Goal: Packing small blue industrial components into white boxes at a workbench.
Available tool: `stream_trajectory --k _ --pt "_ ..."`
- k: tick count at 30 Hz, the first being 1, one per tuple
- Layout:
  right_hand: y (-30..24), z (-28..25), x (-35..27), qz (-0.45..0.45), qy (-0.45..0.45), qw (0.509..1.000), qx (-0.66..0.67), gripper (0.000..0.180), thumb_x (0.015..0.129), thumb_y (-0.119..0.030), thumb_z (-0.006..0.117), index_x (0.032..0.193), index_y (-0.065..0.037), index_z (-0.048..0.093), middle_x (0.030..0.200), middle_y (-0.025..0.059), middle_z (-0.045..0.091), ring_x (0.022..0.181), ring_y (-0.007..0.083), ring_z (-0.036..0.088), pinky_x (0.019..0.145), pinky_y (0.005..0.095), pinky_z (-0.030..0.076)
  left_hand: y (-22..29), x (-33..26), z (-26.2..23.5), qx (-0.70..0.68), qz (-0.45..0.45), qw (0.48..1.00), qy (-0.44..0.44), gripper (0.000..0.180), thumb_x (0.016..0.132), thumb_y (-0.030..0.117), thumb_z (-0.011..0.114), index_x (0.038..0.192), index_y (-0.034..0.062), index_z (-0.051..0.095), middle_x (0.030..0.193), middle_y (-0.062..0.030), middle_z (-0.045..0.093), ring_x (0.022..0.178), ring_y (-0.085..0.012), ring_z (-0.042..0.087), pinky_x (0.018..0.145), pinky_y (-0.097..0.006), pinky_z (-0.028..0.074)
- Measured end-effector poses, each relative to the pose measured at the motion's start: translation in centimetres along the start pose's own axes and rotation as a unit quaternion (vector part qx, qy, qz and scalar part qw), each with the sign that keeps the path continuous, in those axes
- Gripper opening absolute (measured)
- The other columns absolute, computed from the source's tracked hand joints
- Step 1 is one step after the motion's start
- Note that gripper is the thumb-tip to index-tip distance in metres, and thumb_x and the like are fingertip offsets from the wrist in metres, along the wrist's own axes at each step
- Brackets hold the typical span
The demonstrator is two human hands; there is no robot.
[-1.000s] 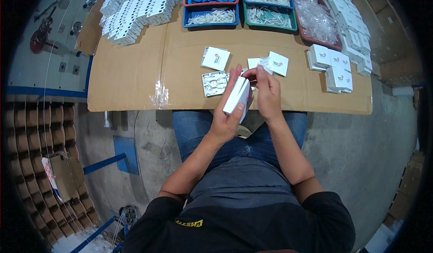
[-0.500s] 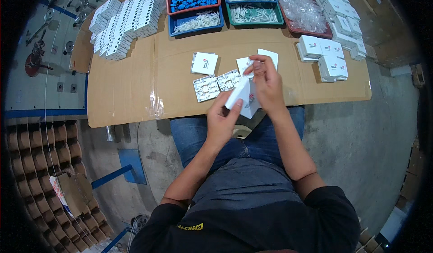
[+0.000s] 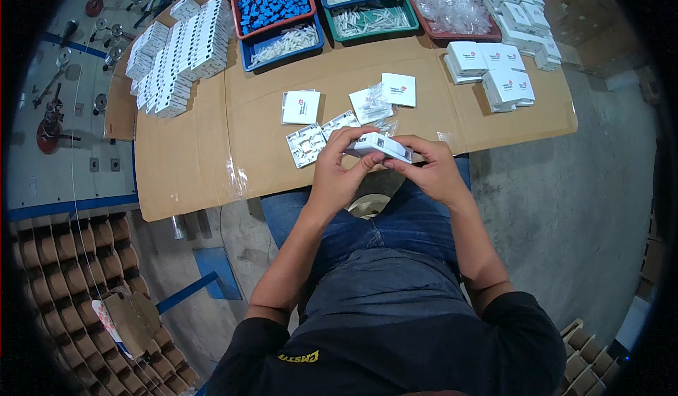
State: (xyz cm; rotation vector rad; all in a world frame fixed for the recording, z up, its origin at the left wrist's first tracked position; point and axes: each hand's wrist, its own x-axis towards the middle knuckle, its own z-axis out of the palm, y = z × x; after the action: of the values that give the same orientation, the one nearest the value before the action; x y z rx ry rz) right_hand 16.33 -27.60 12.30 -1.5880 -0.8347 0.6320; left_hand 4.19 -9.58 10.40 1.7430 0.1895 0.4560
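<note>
Both hands hold a white square plastic box (image 3: 381, 146), tilted so its edge with a small dark opening shows. My left hand (image 3: 340, 177) grips its left end, thumb along the near edge. My right hand (image 3: 436, 174) closes on its right end with thumb and fingers. Just beyond lie two open white housings (image 3: 306, 146) with their inner parts showing, partly behind my left hand. A crumpled clear plastic bag (image 3: 378, 102) rests on a white square cover (image 3: 360, 106). Another white cover (image 3: 399, 90) lies beside it, and stacked white covers (image 3: 301, 107) lie to the left.
The cardboard-topped table (image 3: 261, 138) carries stacked white boxes (image 3: 191, 50) at left and more white boxes (image 3: 505, 85) at right. Along the back stand a red tray (image 3: 235, 4) of blue parts, blue and green trays (image 3: 374, 34) of white pieces, and a red tray (image 3: 462, 36) of clear bags.
My right hand has come down from above the white box onto its right end. The box has turned edge-on between both hands. A clear bag now shows on the cover beyond. The view has shifted.
</note>
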Motion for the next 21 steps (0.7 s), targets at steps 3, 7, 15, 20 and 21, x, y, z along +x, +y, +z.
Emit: stream_trajectory --k 3,7,15,20,21 --pt "-0.9 -1.0 -0.5 -0.019 -0.003 0.997 -0.081 0.031 0.088 -0.01 0.077 0.117 -0.001 0.069 0.099 0.0079 0.076 0.09 0.0147 0.071 0.068 0.0285 0.054 0.2 0.8 0.2 -0.002 -0.013 0.997 -0.078 0.041 0.089 0.009 0.076 0.127 0.0006 0.062 0.117 -0.0082 0.064 0.114 -0.0166 0.059 0.101 -0.03 0.046" --pt "-0.8 -1.5 -1.1 -0.068 0.025 0.989 -0.126 0.03 0.087 -0.011 0.077 0.114 -0.001 0.069 0.093 0.0122 0.074 0.082 0.0206 0.072 0.065 0.03 0.053 0.0 0.7 2.1 -0.174 -0.061 0.98 -0.069 0.031 0.091 0.006 0.074 0.119 0.0 0.063 0.114 -0.007 0.065 0.109 -0.0141 0.06 0.097 -0.029 0.048" --pt "0.6 -3.2 -1.8 0.006 0.007 0.994 -0.111 0.03 0.088 -0.015 0.076 0.115 -0.003 0.07 0.092 0.0185 0.072 0.078 0.0302 0.071 0.068 0.0352 0.053 -2.5 0.6 3.8 -0.171 -0.14 0.973 -0.061 0.03 0.093 0.012 0.074 0.12 0.0016 0.063 0.11 -0.0039 0.064 0.104 -0.012 0.061 0.092 -0.026 0.048" --pt "1.2 -3.3 -2.3 -0.032 0.037 0.992 -0.112 0.029 0.089 -0.015 0.074 0.115 -0.002 0.069 0.093 0.0183 0.073 0.081 0.0286 0.072 0.071 0.0372 0.053 -1.1 2.3 4.2 -0.103 -0.072 0.987 -0.103 0.03 0.094 0.017 0.074 0.12 0.0032 0.066 0.107 -0.0038 0.066 0.1 -0.0126 0.062 0.09 -0.029 0.05" --pt "1.1 -3.5 -2.3 -0.006 0.022 0.996 -0.088 0.028 0.09 -0.015 0.074 0.115 -0.002 0.069 0.093 0.0174 0.073 0.079 0.027 0.071 0.071 0.0367 0.053 -1.6 2.3 4.2 -0.091 -0.084 0.986 -0.113 0.029 0.094 0.016 0.074 0.118 0.0026 0.066 0.107 -0.0037 0.066 0.098 -0.0124 0.062 0.089 -0.029 0.05"
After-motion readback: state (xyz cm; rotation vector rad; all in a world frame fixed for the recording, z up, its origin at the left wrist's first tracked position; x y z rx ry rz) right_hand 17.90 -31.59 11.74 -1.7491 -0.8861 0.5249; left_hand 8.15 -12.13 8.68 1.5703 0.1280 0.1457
